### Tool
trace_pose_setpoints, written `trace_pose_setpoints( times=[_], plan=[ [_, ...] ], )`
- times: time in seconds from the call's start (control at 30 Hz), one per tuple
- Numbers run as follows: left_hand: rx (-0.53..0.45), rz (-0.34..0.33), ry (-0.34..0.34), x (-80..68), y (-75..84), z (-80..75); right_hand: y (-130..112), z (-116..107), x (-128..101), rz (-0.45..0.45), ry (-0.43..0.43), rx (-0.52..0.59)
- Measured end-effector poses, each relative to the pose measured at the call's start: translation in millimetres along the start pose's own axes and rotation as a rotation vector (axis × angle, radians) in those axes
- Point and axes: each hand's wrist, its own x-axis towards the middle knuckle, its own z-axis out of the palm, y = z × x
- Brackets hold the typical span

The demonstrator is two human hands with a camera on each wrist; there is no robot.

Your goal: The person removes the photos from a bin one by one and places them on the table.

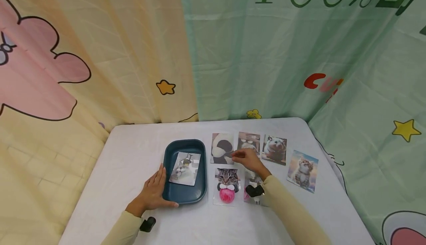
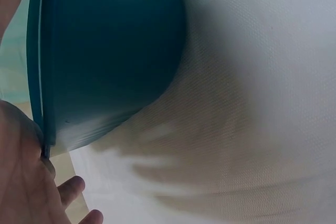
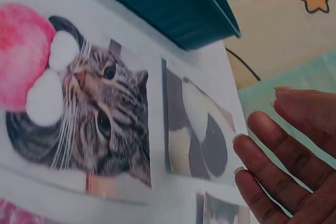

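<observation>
My left hand [image 1: 151, 192] lies along the left side of a dark blue tray [image 1: 168, 193], fingers extended, thumb at its near corner. In the left wrist view the palm touches the rim of the tray [image 2: 115, 40]. Inside the tray is a picture card [image 1: 185, 168], slightly turned. Over the cards to the right hovers my right hand [image 1: 247, 160], its fingers loosely bent and nothing visible between them. Closest to its fingertips is a grey-and-cream card [image 1: 221, 148], seen also as a flat card [image 3: 197, 127] in the right wrist view.
A tabby cat card [image 1: 227, 185] lies right of the tray, beside a card [image 1: 252, 185] partly hidden by the right arm. Further back are a card with white shapes [image 1: 249, 138] and a hamster card [image 1: 274, 149]. A kitten card [image 1: 303, 171] lies far right on the white tablecloth [image 1: 133, 156].
</observation>
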Motion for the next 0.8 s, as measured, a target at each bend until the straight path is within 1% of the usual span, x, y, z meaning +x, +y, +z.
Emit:
trace_pose_setpoints(
  times=[0.13,0.23,0.4,0.53,0.8],
  plan=[
    [-0.003,-0.002,0.001,-0.1,0.5,-0.2,-14,21,11,-0.003,-0.042,0.045],
    [-0.005,-0.002,0.007,-0.5,1.1,-0.4,-25,36,19,-0.011,-0.053,0.065],
    [-0.003,0.0,0.011,-0.9,0.5,0.0,-46,61,31,-0.068,-0.048,0.094],
    [-0.008,-0.003,0.013,-0.9,0.2,0.7,-61,81,40,-0.099,-0.077,0.091],
    [-0.013,-0.007,0.002,-0.9,3.4,-1.8,-77,115,56,0.009,-0.136,0.108]
  ],
)
